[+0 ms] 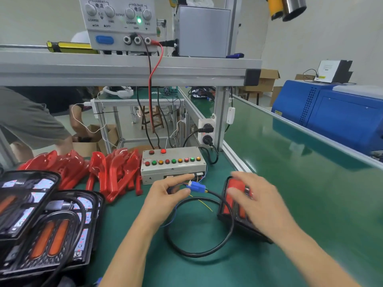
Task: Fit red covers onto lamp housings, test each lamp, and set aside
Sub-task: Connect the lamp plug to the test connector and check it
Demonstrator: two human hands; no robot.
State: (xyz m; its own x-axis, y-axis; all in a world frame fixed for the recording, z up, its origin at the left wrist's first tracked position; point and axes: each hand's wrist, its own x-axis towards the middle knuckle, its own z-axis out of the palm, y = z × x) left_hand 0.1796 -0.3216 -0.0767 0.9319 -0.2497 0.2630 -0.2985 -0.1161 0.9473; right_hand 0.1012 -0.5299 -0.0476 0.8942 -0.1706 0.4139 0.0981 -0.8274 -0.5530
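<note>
Now the left hand pinches the blue connector — the right hand, fingers spread, rests on the lamp.

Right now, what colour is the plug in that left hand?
Blue plug, pinched by the left hand; head view.

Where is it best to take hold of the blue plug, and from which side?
Grip the blue plug by its two flat side faces, coming from the left, as the left hand pinches there now. The black cable leaves it on the right, toward the lamp under the right hand, so that side is blocked.
</note>
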